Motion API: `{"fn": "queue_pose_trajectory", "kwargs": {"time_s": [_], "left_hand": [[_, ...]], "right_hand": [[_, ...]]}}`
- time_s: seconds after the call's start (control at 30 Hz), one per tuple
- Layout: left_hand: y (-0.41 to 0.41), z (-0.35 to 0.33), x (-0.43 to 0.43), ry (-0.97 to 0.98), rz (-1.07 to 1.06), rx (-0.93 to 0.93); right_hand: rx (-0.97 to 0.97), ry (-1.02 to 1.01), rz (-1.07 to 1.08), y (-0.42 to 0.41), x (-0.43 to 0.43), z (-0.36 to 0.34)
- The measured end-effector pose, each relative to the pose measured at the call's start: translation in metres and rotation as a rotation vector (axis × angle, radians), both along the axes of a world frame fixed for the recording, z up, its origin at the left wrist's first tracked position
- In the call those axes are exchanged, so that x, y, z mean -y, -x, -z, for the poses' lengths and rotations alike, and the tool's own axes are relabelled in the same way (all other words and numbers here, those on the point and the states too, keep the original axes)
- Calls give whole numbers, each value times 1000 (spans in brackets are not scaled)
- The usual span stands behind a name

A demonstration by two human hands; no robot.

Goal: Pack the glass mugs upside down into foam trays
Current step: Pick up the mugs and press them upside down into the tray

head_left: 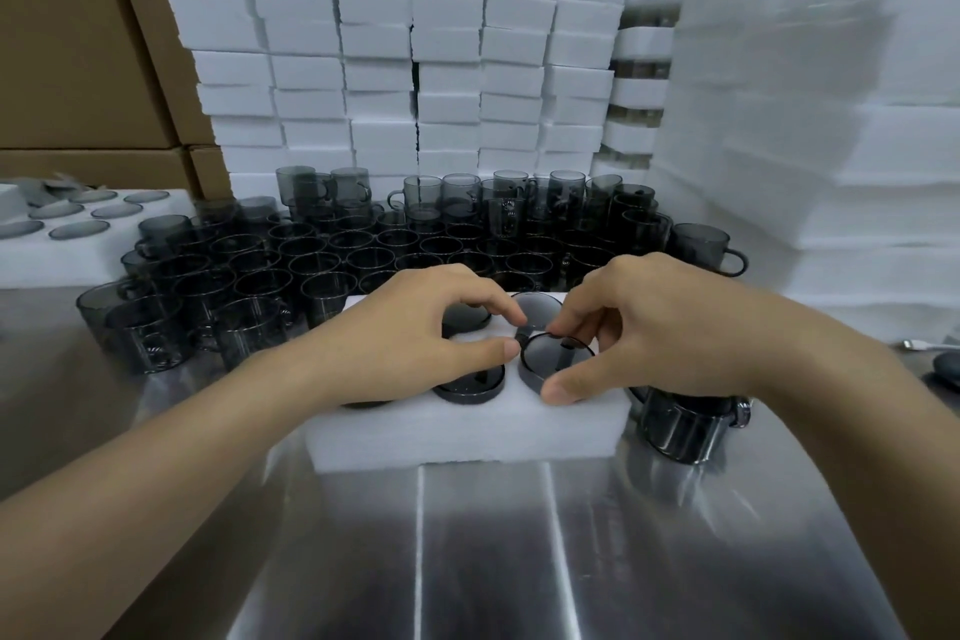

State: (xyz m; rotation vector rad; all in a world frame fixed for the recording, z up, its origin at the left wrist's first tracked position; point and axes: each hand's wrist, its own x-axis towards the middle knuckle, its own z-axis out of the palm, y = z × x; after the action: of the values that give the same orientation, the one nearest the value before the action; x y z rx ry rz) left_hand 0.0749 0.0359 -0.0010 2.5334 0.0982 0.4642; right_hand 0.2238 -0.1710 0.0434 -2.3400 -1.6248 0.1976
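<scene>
On tray [467,426]; right hand [655,322] round mug [551,360]

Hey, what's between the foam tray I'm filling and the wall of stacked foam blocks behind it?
In the head view, a packed crowd of upright smoky glass mugs fills the metal table between foam tray and foam blocks.

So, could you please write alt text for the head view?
A right hand holds an upside-down mug in a foam tray on a steel table, the left hand beside it. Loose mugs crowd behind, before stacked foam.
</scene>
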Motion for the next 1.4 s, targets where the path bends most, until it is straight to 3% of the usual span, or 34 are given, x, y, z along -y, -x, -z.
{"fn": "queue_pose_trajectory", "kwargs": {"time_s": [0.4,0.6,0.7,0.83,0.97,1.07,1.23,1.4], "left_hand": [[-2,4,0,-25,-14,22],[0,2,5,-8,-25,42],[12,-13,3,-33,-127,71],[52,-31,-13,-139,-426,122],[84,-12,-26,-113,-665,-61],[81,2,-24,-16,-627,-298],[79,7,-32,179,-557,-332],[81,7,-23,169,-571,-449]], "right_hand": [[-6,-114,-23,-13,3,6],[-36,-50,0,-13,-4,12],[-54,-62,1,-13,-1,13],[-52,-114,92,-17,4,12],[22,-56,209,-23,1,17],[15,20,192,-23,0,20],[-79,10,133,-26,-2,20],[-36,85,248,-24,-1,20]]}}
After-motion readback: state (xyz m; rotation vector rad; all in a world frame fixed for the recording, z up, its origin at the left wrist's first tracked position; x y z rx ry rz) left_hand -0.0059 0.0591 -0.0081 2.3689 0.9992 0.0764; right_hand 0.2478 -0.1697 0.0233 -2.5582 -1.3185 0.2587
